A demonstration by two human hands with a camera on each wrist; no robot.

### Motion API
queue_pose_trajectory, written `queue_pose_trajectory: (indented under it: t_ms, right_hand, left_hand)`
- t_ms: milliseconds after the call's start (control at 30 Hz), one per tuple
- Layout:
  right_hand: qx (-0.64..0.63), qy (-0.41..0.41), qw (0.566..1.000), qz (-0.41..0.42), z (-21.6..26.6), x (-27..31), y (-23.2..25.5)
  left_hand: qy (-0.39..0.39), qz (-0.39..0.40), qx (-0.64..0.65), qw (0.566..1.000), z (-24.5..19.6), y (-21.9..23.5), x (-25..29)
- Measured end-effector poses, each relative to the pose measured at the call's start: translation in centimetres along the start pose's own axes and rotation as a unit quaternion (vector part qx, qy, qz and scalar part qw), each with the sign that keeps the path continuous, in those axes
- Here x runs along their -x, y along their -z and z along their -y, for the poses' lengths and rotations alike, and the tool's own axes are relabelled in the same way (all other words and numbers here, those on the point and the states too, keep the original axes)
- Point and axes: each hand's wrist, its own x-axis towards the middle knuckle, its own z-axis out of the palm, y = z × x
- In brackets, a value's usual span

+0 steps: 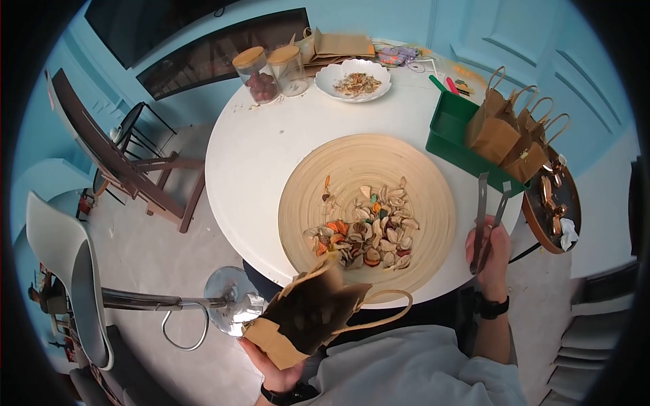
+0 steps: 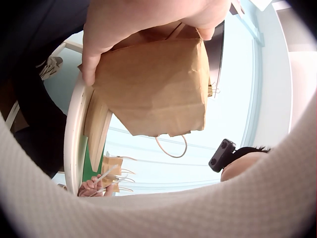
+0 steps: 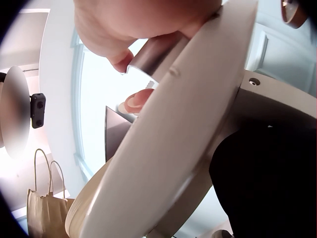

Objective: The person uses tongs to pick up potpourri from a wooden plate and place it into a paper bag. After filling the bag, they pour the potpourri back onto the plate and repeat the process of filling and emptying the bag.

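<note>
My left hand (image 1: 274,365) grips a brown paper bag (image 1: 276,343) near its base, tilted at the table's front edge with its mouth toward the plate. Fingers and thumb span the bag's sides in the left wrist view, where its flat brown face (image 2: 153,87) shows. My right hand (image 1: 493,254) holds metal tongs (image 1: 479,223) at the table's right side, their two arms apart and tips pointing away from me. Between the hands lies a round wooden plate (image 1: 308,183) bearing dried petals and potpourri pieces (image 1: 369,233), mostly on its near half.
On the right a green tray (image 1: 450,111) holds several brown paper bags (image 1: 497,128). A white scalloped dish (image 1: 328,78) of dry bits stands at the back, beside lidded glass jars (image 1: 261,81). A bar stool (image 1: 68,264) is at the left; a copper-coloured side table (image 1: 542,230) stands right.
</note>
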Motion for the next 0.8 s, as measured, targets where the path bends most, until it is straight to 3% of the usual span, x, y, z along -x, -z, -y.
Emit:
queue_pose_trajectory:
  t_ms: [233,433,667,733,767,800]
  right_hand:
    - [-0.016,0.005,1.000,0.014,-0.2,0.0,0.3]
    - [0.003,-0.059,0.997,0.046,0.6,-0.4,0.2]
    - [0.225,-0.120,0.954,0.158,6.6,-4.6,-1.9]
    - [0.388,-0.103,0.891,0.211,7.9,-6.9,-4.1]
    - [0.388,-0.106,0.891,0.212,8.2,-7.8,-5.0]
    - [0.447,-0.095,0.860,0.225,8.5,-8.6,-5.7]
  left_hand:
    - [-0.013,-0.008,-0.015,1.000,0.5,0.5,0.2]
    - [-0.009,0.001,-0.032,0.999,0.6,-1.1,0.6]
    - [0.003,-0.001,-0.018,1.000,0.2,-0.4,1.2]
    - [0.009,-0.001,-0.013,1.000,0.2,-0.2,1.1]
    - [0.012,-0.008,-0.007,1.000,0.2,0.1,1.1]
    - [0.016,-0.016,-0.001,1.000,0.2,0.3,1.2]
